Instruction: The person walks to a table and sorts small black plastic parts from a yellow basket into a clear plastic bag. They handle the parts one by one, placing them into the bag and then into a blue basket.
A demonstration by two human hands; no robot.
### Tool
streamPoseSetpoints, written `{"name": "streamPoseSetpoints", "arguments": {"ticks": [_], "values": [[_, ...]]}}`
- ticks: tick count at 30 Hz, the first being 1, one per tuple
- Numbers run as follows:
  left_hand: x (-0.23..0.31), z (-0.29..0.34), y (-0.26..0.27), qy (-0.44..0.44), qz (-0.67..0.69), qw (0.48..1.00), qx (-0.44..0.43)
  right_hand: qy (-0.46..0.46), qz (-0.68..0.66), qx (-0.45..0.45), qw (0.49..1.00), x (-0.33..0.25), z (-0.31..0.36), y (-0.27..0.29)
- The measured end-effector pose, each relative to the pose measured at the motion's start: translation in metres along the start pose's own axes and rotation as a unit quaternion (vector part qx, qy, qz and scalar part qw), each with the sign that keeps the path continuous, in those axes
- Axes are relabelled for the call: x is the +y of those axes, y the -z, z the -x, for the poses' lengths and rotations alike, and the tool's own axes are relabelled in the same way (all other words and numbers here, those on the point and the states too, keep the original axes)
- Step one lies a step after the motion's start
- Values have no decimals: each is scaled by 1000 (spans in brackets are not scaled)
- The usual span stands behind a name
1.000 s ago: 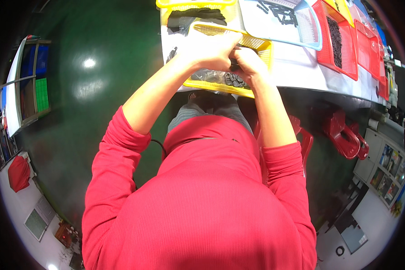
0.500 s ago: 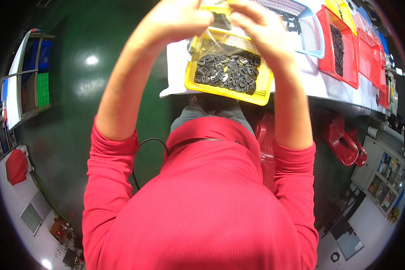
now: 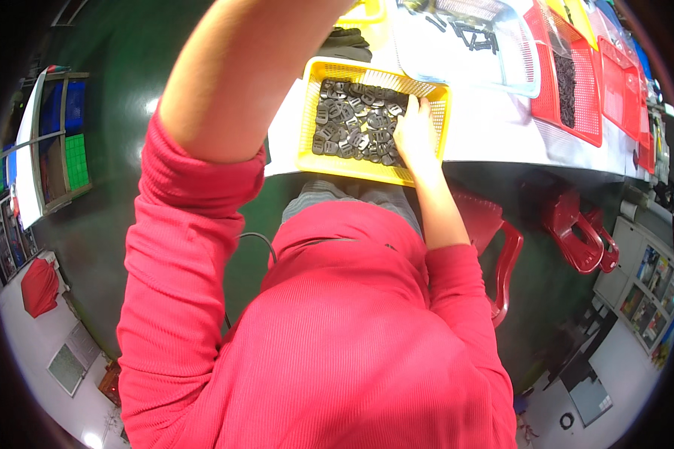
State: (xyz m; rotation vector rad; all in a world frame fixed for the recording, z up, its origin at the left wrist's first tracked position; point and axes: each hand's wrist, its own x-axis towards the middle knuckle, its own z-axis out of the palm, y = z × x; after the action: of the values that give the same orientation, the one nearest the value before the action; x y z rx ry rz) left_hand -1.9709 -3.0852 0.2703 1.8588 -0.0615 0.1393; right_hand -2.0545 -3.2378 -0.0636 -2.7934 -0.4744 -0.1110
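A yellow plastic basket (image 3: 305, 135) stands at the table's near edge, holding a heap of small black slotted buckles (image 3: 359, 123). My right hand (image 3: 416, 135) is inside its right part, fingers a little apart and lying against the buckles. Nothing shows clearly between those fingers. My left forearm (image 3: 240, 67) stretches up and forward past the basket's left side, and the hand lies beyond the upper edge of the picture.
Black flat pieces (image 3: 350, 46) lie behind the basket. A pale blue basket (image 3: 520, 82) with black strips (image 3: 475, 36) stands to its right. Beyond it is a red basket (image 3: 593, 127) of dark pieces (image 3: 565, 90). Red plastic chairs (image 3: 569, 232) stand beside the table.
My hands have parted: the left arm has moved forward out of view, and the right hand has come down into the basket. The clear plastic bag over the basket is gone from there.
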Motion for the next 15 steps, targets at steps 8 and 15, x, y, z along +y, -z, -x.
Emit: {"name": "streamPoseSetpoints", "arguments": {"ticks": [8,15], "values": [[-112,-46,-38,17,69,997,-42,-84,107,-14,991,-15,-8,-26],[-185,-18,-32,79,8,996,-41,-9,1,-11,1000,-9,-10,-29]]}}
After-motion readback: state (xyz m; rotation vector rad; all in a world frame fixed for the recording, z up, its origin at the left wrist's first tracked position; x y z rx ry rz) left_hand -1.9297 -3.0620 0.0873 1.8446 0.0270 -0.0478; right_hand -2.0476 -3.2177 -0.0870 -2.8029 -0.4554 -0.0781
